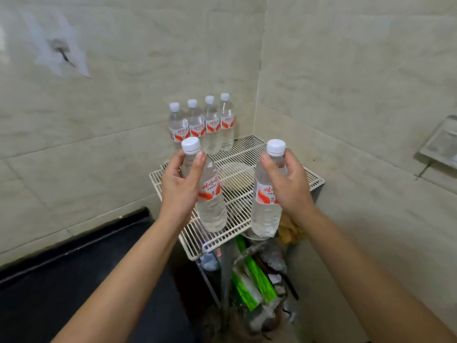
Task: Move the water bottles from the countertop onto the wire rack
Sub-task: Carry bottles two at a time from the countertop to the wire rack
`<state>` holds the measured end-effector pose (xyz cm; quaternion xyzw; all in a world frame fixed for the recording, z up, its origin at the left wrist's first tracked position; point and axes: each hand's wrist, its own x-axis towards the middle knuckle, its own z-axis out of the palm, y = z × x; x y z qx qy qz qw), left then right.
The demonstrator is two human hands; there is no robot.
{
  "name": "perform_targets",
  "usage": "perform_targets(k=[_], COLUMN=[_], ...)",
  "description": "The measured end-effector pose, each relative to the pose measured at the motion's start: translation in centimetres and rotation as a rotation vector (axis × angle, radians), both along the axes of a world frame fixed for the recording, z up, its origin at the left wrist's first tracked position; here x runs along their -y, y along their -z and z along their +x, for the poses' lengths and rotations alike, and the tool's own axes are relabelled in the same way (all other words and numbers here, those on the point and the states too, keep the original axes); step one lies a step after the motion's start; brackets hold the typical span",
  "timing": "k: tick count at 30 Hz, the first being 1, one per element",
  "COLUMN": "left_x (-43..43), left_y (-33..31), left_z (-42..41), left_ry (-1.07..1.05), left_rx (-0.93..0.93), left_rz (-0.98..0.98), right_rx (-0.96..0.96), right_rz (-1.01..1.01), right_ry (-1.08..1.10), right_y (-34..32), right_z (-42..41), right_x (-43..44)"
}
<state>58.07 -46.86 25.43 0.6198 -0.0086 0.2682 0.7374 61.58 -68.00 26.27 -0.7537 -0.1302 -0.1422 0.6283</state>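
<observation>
My left hand grips a clear water bottle with a white cap and a red-and-white label, held tilted above the front left part of the white wire rack. In my right hand is a second such bottle, held upright over the rack's front edge. Several more bottles stand upright in a row at the rack's back left, against the tiled wall. The part of the rack between my two hands is bare.
A black countertop lies at the lower left, beside the rack. Under the rack sit green packets and other clutter. Beige tiled walls meet in a corner behind the rack. A soap holder hangs on the right wall.
</observation>
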Motion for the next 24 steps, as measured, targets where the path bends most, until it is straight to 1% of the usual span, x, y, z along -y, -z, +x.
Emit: perform_targets(k=[2,5,7,11,13,15,17,21,24], left_x=[-0.3,-0.7,-1.1,-2.5,-3.2,-3.5,-3.9,-4.9,-6.2], left_y=[-0.2,-0.5,-0.6,-0.4,-0.2,-0.4,-0.5,-1.2,-1.8], left_z=[3.0,6.5,8.6,12.5,14.1,15.4,16.7,19.2,20.4], left_ry=[-0.01,-0.038,-0.072,-0.149,-0.184,-0.218,-0.26,-0.337,-0.328], left_rx=[-0.014,-0.071,-0.074,-0.118,-0.145,-0.195,-0.236,-0.283,-0.319], left_rz=[0.043,0.104,0.134,0.191,0.224,0.301,0.356,0.4,0.425], right_rx=[0.039,0.08,0.093,0.161,0.16,0.117,0.138,0.162,0.165], right_rz=[-0.038,-0.036,-0.041,-0.17,-0.257,-0.361,-0.443,-0.479,-0.514], right_ry=[-0.008,-0.026,-0.029,-0.038,-0.095,-0.19,-0.247,-0.331,-0.403], right_y=[-0.7,-1.0,-0.8,-0.2,-0.2,0.1,0.3,0.4,0.1], right_z=[3.1,7.4,10.0,15.6,18.8,22.0,24.8,28.6,30.5], right_x=[-0.3,-0.6,-1.0,-1.8,-2.3,-3.0,-3.8,-6.3,-8.8])
